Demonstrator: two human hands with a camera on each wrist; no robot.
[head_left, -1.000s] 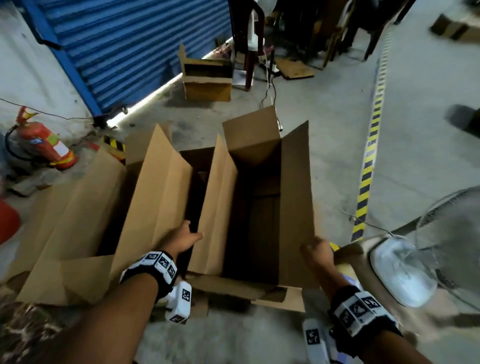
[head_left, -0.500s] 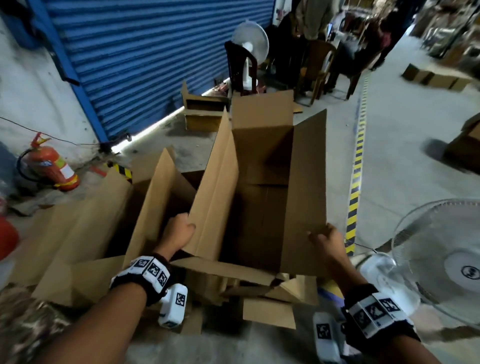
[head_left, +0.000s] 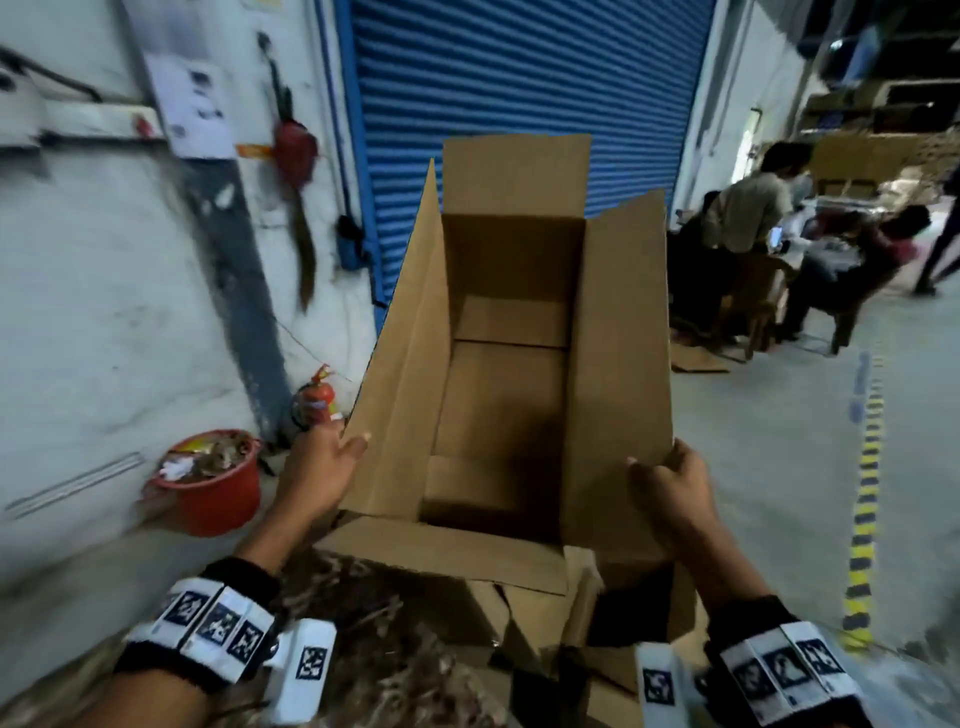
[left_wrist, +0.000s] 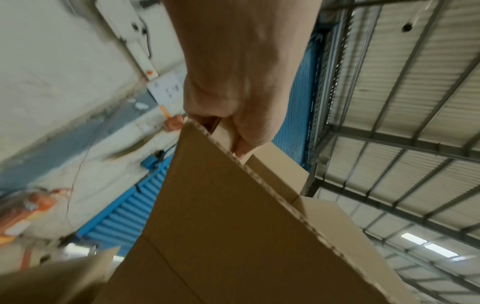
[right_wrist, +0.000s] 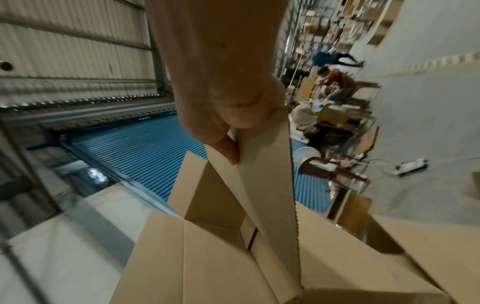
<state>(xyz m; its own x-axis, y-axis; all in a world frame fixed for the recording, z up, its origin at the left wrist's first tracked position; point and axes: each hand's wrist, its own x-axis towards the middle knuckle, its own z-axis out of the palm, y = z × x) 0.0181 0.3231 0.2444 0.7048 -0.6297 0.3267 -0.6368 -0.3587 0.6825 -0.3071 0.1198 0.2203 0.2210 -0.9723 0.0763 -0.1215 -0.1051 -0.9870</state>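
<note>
A large brown cardboard box (head_left: 498, 395) is held up in front of me, its open mouth turned toward me and its flaps spread. My left hand (head_left: 324, 465) pinches the near corner of the left flap (left_wrist: 233, 205), thumb on the inner face. My right hand (head_left: 667, 480) pinches the near edge of the right flap (right_wrist: 267, 185), thumb inside and fingers behind. The box is empty; its folded bottom panels show inside. The near flap (head_left: 447, 551) hangs toward me between the wrists.
A red bucket (head_left: 208, 483) of scraps and a fire extinguisher (head_left: 314, 402) stand by the left wall. A blue roller shutter (head_left: 519, 67) is behind the box. People sit at a table (head_left: 810, 244) at the right. Yellow-black floor tape (head_left: 865, 499) runs along the right.
Both hands have lifted the box off the floor and tipped its opening toward me. My view has swung up from the floor to the shutter and wall.
</note>
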